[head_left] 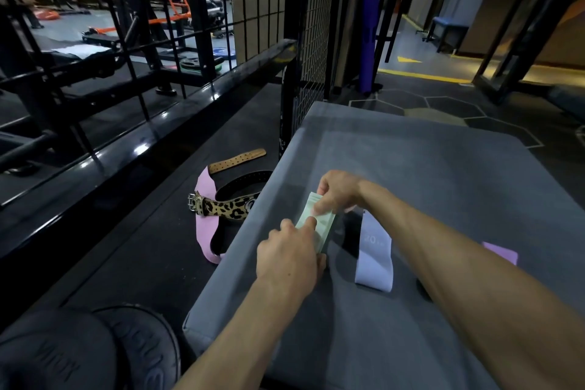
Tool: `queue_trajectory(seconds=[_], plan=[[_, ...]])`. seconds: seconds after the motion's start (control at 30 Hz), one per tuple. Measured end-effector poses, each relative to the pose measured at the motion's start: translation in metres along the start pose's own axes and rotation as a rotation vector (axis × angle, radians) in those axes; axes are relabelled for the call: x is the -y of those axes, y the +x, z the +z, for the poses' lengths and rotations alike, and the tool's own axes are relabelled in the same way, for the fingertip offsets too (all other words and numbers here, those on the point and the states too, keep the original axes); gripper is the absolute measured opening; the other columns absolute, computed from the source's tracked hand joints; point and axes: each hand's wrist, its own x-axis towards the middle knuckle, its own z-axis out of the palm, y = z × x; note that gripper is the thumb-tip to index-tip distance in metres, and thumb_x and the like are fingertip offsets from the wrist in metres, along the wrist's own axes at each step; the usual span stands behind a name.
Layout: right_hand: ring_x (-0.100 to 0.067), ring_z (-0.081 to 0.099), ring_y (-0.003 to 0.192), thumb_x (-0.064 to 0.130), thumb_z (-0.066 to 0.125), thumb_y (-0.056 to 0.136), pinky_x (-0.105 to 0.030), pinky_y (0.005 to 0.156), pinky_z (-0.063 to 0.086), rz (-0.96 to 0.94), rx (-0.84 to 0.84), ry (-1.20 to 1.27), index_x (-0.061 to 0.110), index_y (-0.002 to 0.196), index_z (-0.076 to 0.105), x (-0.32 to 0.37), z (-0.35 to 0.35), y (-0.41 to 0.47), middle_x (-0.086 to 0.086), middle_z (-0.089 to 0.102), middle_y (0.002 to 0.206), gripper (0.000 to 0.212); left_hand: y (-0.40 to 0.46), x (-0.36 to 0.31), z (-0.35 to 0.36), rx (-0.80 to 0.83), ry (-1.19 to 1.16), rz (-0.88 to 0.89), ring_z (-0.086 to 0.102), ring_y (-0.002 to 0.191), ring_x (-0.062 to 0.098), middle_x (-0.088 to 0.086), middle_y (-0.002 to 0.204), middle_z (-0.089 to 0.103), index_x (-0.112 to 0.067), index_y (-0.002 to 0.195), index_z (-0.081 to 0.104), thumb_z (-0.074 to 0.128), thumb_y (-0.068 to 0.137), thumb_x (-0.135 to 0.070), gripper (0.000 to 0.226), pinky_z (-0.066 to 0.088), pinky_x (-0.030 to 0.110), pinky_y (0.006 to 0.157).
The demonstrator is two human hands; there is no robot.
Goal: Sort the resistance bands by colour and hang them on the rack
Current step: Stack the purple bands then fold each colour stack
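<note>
Both my left hand and right hand pinch the green bands, probably stacked; beside them the lilac band waits, nothing hung yet.

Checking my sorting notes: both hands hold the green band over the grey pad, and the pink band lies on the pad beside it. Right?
Not quite. In the head view the pink band lies on the floor left of the grey pad, under a leopard-print belt. Both the left hand and right hand do hold the green band.
</note>
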Motion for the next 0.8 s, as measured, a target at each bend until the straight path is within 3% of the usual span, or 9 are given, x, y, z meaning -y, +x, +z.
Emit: queue_trajectory(seconds=[0.17, 0.3, 0.43, 0.53, 0.67, 0.8], plan=[[-0.014, 0.063, 0.064, 0.018, 0.081, 0.079, -0.031, 0.068, 0.054, 0.013, -0.038, 0.123, 0.013, 0.09, 0.067, -0.002, -0.017, -0.007, -0.004, 0.067, 0.08, 0.019, -0.001, -0.002, -0.003, -0.021, -0.042, -0.034, 0.061, 0.109, 0.028, 0.004, 0.119, 0.054, -0.022, 0.139, 0.026, 0.057, 0.093, -0.055, 0.064, 0.042, 0.035, 0.073], [-0.015, 0.061, 0.072, 0.023, 0.083, 0.078, -0.028, 0.067, 0.051, 0.037, -0.042, 0.044, 0.015, 0.097, 0.067, -0.01, -0.017, -0.007, -0.002, 0.068, 0.09, 0.026, 0.001, -0.004, -0.002, -0.025, -0.013, -0.031, 0.061, 0.105, 0.026, 0.002, 0.116, 0.053, -0.021, 0.13, 0.033, 0.056, 0.095, -0.053, 0.053, 0.04, 0.034, 0.069], [-0.021, 0.062, 0.09, 0.025, 0.082, 0.079, -0.029, 0.076, 0.049, 0.017, -0.15, -0.013, 0.01, 0.107, 0.067, -0.02, 0.002, -0.002, -0.006, 0.069, 0.107, 0.035, 0.002, -0.004, 0.0, 0.009, -0.001, -0.018, 0.059, 0.108, 0.027, 0.003, 0.118, 0.051, -0.024, 0.132, 0.035, 0.054, 0.095, -0.055, 0.052, 0.038, 0.034, 0.07], [-0.029, 0.057, 0.106, 0.031, 0.076, 0.081, -0.035, 0.091, 0.048, -0.017, -0.254, -0.114, 0.01, 0.118, 0.059, -0.023, 0.013, -0.005, -0.008, 0.058, 0.12, 0.046, 0.005, -0.004, 0.0, -0.005, -0.045, -0.015, 0.061, 0.106, 0.029, 0.004, 0.115, 0.055, -0.023, 0.121, 0.051, 0.042, 0.101, -0.054, 0.038, 0.042, 0.036, 0.075], [-0.031, 0.054, 0.1, 0.03, 0.066, 0.085, -0.037, 0.077, 0.045, -0.189, -0.428, -0.309, 0.014, 0.108, 0.056, -0.017, 0.024, -0.028, -0.007, 0.053, 0.113, 0.03, 0.01, 0.001, 0.003, -0.038, -0.06, -0.024, 0.064, 0.099, 0.027, 0.001, 0.108, 0.058, -0.023, 0.111, 0.06, 0.036, 0.105, -0.035, 0.028, 0.046, 0.035, 0.073], [-0.03, 0.058, 0.101, 0.034, 0.055, 0.093, -0.037, 0.075, 0.045, -0.251, -0.348, -0.371, 0.013, 0.107, 0.061, -0.011, 0.04, -0.048, -0.007, 0.059, 0.113, 0.026, 0.011, 0.001, 0.005, -0.069, -0.065, -0.035, 0.063, 0.1, 0.026, 0.001, 0.108, 0.056, -0.025, 0.115, 0.057, 0.041, 0.103, -0.034, 0.022, 0.041, 0.033, 0.067]])
